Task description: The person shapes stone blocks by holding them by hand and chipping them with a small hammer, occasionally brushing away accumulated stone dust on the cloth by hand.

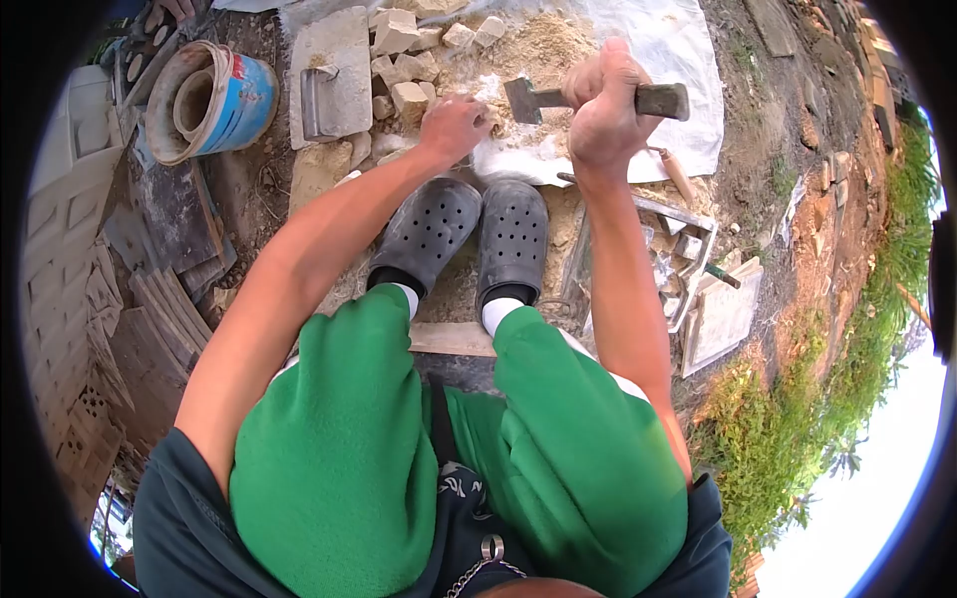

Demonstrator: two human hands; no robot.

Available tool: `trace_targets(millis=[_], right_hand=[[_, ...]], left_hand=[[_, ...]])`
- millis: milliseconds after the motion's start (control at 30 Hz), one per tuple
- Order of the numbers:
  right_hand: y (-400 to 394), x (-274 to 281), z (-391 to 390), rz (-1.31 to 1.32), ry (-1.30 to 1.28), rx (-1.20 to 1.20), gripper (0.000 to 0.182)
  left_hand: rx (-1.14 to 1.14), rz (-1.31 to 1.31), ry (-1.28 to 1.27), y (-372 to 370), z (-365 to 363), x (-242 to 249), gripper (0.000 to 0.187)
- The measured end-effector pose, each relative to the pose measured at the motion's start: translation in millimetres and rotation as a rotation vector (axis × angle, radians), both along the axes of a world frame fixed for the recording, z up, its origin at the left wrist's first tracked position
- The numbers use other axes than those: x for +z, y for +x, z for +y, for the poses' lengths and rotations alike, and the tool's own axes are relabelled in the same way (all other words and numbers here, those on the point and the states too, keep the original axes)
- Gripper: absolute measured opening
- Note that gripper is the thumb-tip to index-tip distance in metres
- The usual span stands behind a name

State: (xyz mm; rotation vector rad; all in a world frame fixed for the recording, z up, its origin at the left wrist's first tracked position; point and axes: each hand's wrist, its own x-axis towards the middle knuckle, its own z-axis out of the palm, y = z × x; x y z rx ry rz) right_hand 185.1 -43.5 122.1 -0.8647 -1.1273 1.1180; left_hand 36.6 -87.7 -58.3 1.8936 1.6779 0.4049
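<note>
The dull, dark hammer [523, 102], flared at one end, blunt at the other, is over the white sheet [690, 55]; the right hand [610, 112] is clenched round it. The left hand [459, 128] is half-curled; whether it holds anything, I cannot tell.

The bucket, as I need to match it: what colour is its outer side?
Mostly blue on the visible side; the bucket shows best in the head view.

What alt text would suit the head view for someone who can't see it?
The right hand grips a bladed hammer above a dusty white sheet, with the left hand near broken pale blocks. Grey clogs and green trousers show below; a bucket stands upper left.
</note>
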Motion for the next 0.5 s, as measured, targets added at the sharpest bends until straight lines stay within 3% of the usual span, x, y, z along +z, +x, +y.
trace_targets(millis=[100, 367, 500], right_hand=[[-13.2, -45.8, -10.2, -0.124, -0.033, -0.053, 0.043], [-13.4, 9.1, -7.9, -0.057, -0.051, -0.053, 0.041], [-23.7, -29.5, -14.4, -0.137, 0.029, -0.050, 0.040]], left_hand=[[-0.001, 0.032, -0.020, -2.4, -1.2, 1.0, 0.025], [-0.016, -0.005, 0.034, -3.7, -1.6, -7.6, 0.024], [0.049, -0.005, -0.063, 0.3, -1.6, -2.1, 0.022]])
